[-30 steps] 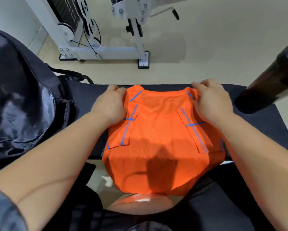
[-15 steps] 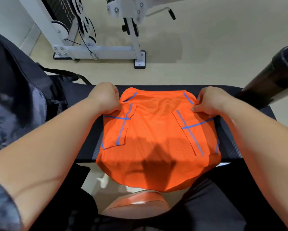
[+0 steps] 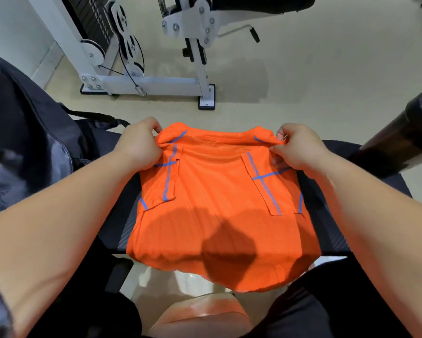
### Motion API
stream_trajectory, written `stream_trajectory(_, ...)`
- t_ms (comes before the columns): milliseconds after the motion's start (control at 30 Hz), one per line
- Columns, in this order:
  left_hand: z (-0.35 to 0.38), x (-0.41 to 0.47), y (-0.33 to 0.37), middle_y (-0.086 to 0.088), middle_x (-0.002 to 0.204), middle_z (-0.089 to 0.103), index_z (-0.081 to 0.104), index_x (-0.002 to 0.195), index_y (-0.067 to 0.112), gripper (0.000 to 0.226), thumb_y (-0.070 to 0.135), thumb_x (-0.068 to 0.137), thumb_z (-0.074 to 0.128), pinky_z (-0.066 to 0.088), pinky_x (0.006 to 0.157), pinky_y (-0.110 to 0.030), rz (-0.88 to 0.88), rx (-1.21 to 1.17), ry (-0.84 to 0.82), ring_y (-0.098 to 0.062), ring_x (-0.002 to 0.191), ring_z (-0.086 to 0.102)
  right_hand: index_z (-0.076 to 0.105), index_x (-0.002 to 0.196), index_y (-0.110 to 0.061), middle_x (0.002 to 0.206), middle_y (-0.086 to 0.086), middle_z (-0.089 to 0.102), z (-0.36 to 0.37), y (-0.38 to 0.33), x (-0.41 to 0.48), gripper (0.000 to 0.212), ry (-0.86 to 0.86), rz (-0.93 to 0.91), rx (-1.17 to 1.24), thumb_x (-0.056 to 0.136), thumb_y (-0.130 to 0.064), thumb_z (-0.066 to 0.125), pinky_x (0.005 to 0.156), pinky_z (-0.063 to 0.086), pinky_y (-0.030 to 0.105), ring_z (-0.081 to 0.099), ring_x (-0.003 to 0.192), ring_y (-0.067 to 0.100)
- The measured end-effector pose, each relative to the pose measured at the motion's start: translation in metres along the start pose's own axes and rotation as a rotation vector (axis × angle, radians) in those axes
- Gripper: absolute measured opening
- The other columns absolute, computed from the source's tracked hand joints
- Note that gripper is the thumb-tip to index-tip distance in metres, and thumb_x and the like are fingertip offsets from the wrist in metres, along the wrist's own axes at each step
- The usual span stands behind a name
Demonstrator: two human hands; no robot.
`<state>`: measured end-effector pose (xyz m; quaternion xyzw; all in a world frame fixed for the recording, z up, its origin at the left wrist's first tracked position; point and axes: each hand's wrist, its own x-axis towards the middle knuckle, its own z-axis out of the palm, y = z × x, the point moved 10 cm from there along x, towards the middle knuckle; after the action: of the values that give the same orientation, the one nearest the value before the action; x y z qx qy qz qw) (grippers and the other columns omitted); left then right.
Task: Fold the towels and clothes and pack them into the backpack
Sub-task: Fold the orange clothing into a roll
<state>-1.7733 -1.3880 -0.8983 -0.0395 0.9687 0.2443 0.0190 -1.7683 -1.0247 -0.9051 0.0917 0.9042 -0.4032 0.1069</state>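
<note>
An orange shirt (image 3: 217,203) with blue stripes lies on a black padded bench (image 3: 114,228), sleeves folded in, its near hem hanging over the bench's front edge. My left hand (image 3: 138,145) pinches the shirt's far left corner. My right hand (image 3: 295,150) pinches the far right corner. Both corners are lifted a little off the bench. A dark backpack (image 3: 22,154) stands at the left, touching the bench, with a strap (image 3: 92,117) trailing toward my left hand.
A white gym machine frame (image 3: 151,81) with cables stands on the beige floor beyond the bench. A dark cylindrical pad (image 3: 405,135) juts in at the right. My legs in black shorts are below the bench's front edge.
Both hands have gone from pressing the shirt's far corners flat to pinching them and lifting them slightly. The far edge now stands off the bench.
</note>
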Motion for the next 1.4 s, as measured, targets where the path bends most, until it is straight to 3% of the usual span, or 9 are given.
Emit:
stream_trajectory(167, -0.027, 0.033, 0.008, -0.016, 0.085, 0.068, 0.070, 0.088, 0.012, 0.018, 0.002, 0.079, 0.057, 0.044, 0.067, -0.036, -0.047, 0.041, 0.135, -0.039, 0.088, 0.063, 0.052, 0.073, -0.022, 0.072, 0.008, 0.071, -0.027, -0.035, 0.027, 0.018, 0.208, -0.108, -0.051, 0.080, -0.011, 0.064, 0.070, 0.059, 0.042, 0.071, 0.070, 0.029)
stream_trajectory(300, -0.066, 0.038, 0.030, -0.022, 0.085, 0.065, 0.067, 0.079, 0.005, 0.011, 0.006, 0.077, 0.056, 0.042, 0.068, -0.041, 0.070, 0.011, 0.335, -0.041, 0.087, 0.057, 0.053, 0.083, -0.023, 0.067, -0.004, 0.056, -0.049, -0.067, 0.025, 0.015, 0.319, -0.265, -0.073, 0.087, -0.013, 0.063, 0.059, 0.038, 0.033, 0.055, 0.068, 0.023)
stream_trajectory(467, -0.062, -0.011, 0.029, -0.011, 0.083, 0.059, 0.060, 0.076, 0.012, 0.008, 0.004, 0.078, 0.061, 0.032, 0.069, -0.032, 0.165, -0.028, 0.331, -0.028, 0.083, 0.051, 0.046, 0.078, -0.028, 0.088, 0.010, 0.071, -0.036, -0.050, -0.011, 0.029, 0.106, -0.392, -0.012, 0.090, -0.009, 0.064, 0.067, 0.051, 0.039, 0.065, 0.073, 0.028)
stream_trajectory(567, -0.029, -0.049, 0.008, -0.008, 0.091, 0.066, 0.070, 0.088, 0.013, 0.009, 0.011, 0.081, 0.066, 0.046, 0.076, -0.037, 0.237, 0.124, 0.205, -0.033, 0.090, 0.062, 0.046, 0.078, -0.028, 0.100, 0.001, 0.071, -0.017, -0.020, -0.037, 0.030, -0.041, -0.450, -0.143, 0.088, -0.010, 0.069, 0.077, 0.047, 0.029, 0.065, 0.087, 0.024)
stream_trajectory(800, -0.006, -0.091, -0.004, -0.005, 0.111, 0.073, 0.080, 0.099, 0.020, 0.036, 0.027, 0.077, 0.053, 0.052, 0.071, -0.047, 0.407, 0.447, 0.122, -0.039, 0.087, 0.057, 0.058, 0.082, -0.041, 0.136, -0.022, 0.052, 0.004, 0.025, -0.057, 0.029, -0.103, -0.393, -0.567, 0.071, -0.063, 0.073, 0.117, 0.020, 0.058, 0.029, 0.146, 0.025)
stream_trajectory(900, -0.010, -0.094, 0.000, -0.004, 0.102, 0.073, 0.081, 0.093, 0.023, 0.036, 0.032, 0.077, 0.050, 0.047, 0.067, -0.043, 0.361, 0.511, 0.117, -0.035, 0.082, 0.052, 0.063, 0.080, -0.036, 0.133, -0.017, 0.057, 0.004, 0.012, -0.067, 0.052, -0.045, -0.396, -0.702, 0.071, -0.085, 0.047, 0.116, 0.016, 0.057, 0.029, 0.145, 0.027)
stream_trajectory(1067, -0.020, -0.092, 0.016, -0.007, 0.068, 0.065, 0.070, 0.073, 0.016, 0.043, 0.043, 0.090, 0.041, 0.044, 0.060, -0.039, 0.306, 0.523, 0.125, -0.034, 0.070, 0.055, 0.067, 0.079, -0.020, 0.091, 0.001, 0.066, -0.005, -0.028, -0.069, 0.047, 0.205, -0.496, -0.859, 0.092, -0.061, 0.047, 0.094, 0.038, 0.046, 0.055, 0.108, 0.032)
stream_trajectory(1200, -0.020, -0.055, 0.028, -0.010, 0.100, 0.065, 0.070, 0.100, 0.015, 0.025, 0.034, 0.091, 0.057, 0.055, 0.070, -0.045, 0.231, 0.440, 0.076, -0.039, 0.091, 0.065, 0.065, 0.107, -0.016, 0.106, 0.008, 0.057, 0.011, -0.042, -0.033, 0.030, 0.066, -0.388, -0.845, 0.087, -0.038, 0.067, 0.076, 0.051, 0.040, 0.060, 0.096, 0.036)
stream_trajectory(1400, 0.017, -0.008, 0.026, -0.015, 0.127, 0.056, 0.059, 0.130, 0.013, 0.046, 0.024, 0.087, 0.066, 0.050, 0.094, -0.042, 0.148, 0.391, -0.258, -0.036, 0.117, 0.057, 0.056, 0.130, -0.022, 0.121, 0.007, 0.061, 0.018, -0.026, 0.005, 0.064, -0.182, -0.136, -0.944, 0.076, -0.047, 0.078, 0.087, 0.053, 0.040, 0.060, 0.109, 0.032)
